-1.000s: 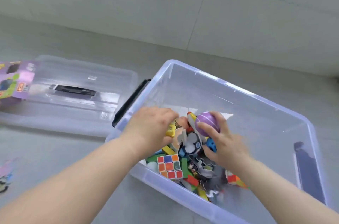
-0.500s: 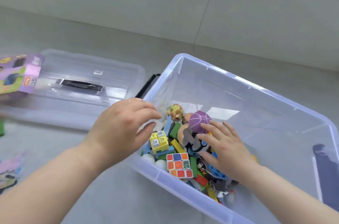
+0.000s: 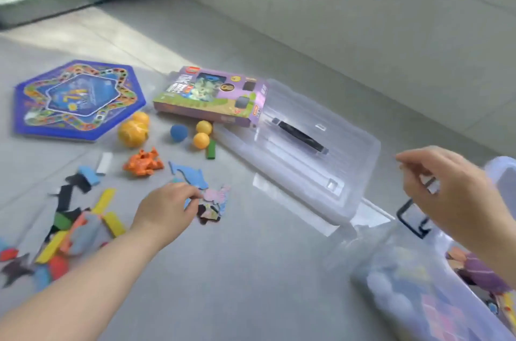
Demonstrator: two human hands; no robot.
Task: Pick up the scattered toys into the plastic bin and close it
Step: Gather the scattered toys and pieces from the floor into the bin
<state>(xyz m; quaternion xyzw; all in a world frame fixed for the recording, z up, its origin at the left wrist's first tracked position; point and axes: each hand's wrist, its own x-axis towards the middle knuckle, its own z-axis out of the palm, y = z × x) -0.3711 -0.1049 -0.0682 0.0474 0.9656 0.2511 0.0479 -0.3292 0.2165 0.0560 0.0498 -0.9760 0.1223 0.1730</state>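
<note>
My left hand reaches down to the floor and pinches a small stack of flat cardboard figures. A blue dolphin cut-out lies just beyond them. Over the near corner of the clear plastic bin at the right, my right hand hovers with loosely curled fingers and holds nothing. Toys fill the bin's bottom, blurred through its wall. Its clear lid with a black handle lies flat on the floor between the bin and the scattered toys.
On the floor at left lie a blue hexagonal game board, a purple toy box resting partly on the lid, yellow and blue balls, an orange frog, a green block and a pile of coloured blocks. A wall runs behind.
Both hands have left the toys in the bin. The view swung left; my left hand went down to the flat figures on the floor, my right hand rose over the bin's corner.
</note>
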